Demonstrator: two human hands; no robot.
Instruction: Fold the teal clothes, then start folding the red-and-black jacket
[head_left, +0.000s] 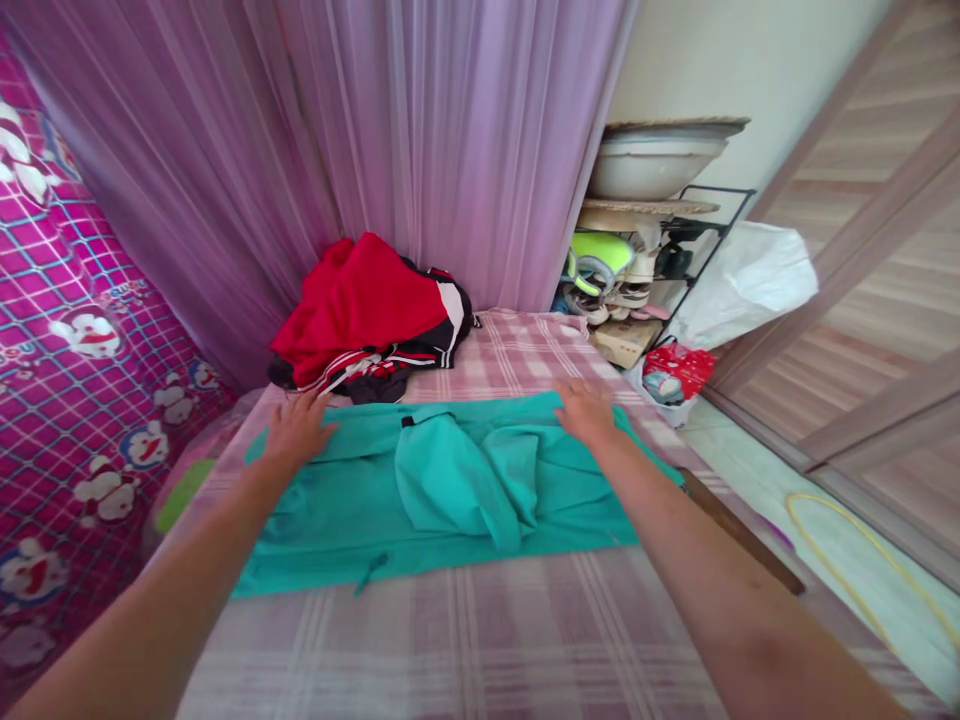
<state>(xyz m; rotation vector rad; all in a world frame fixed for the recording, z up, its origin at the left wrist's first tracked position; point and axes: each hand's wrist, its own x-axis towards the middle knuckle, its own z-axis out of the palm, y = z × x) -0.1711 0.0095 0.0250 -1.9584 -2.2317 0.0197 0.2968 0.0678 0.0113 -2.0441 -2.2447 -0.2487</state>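
A teal hooded jacket [337, 510] lies on the bed as a long folded strip, with its hood [465, 470] bunched over the middle. Near the front edge a drawstring or zip pull shows. My left hand [300, 430] rests at the jacket's far left edge, fingers stretched and thumb apart. Over the far right edge lies my right hand [587, 410], its fingers flat on the cloth. Both arms reach forward, one on either side of the jacket.
Behind the jacket sits a pile of red and black clothes [367, 310] against the purple curtain [450, 150]. A checked sheet [480, 640] covers the bed. To the right stand a shoe rack [720, 240] topped by a basin [656, 165], a white bag [757, 280] and wooden doors [847, 250].
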